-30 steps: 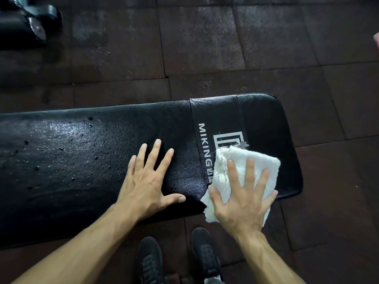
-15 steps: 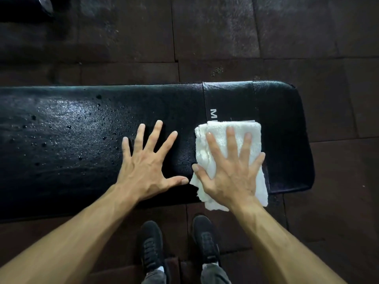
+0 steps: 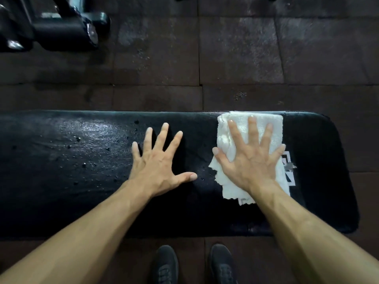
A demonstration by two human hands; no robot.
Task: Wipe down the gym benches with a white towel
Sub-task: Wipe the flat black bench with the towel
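1. On long black padded vinyl bench [image 3: 320,181], toward its right end: folded white terry towel [image 3: 264,124], reaching the far edge.
2. Right hand [image 3: 249,158] flat on towel, fingers straight and spread.
3. Left hand [image 3: 156,160] flat on bench beside towel, fingers splayed, grasping nothing.
4. Water droplets [image 3: 82,144] left of that hand.

The desk [image 3: 320,181] runs left to right across the floor [image 3: 246,58]. On it, toward its right end, lies the towel [image 3: 227,140] under the right hand [image 3: 249,160]; the left hand [image 3: 158,160] rests flat just left of it (apart). Shoes [image 3: 166,265] stand before the desk; dumbbells [image 3: 61,27] lie behind, far left.
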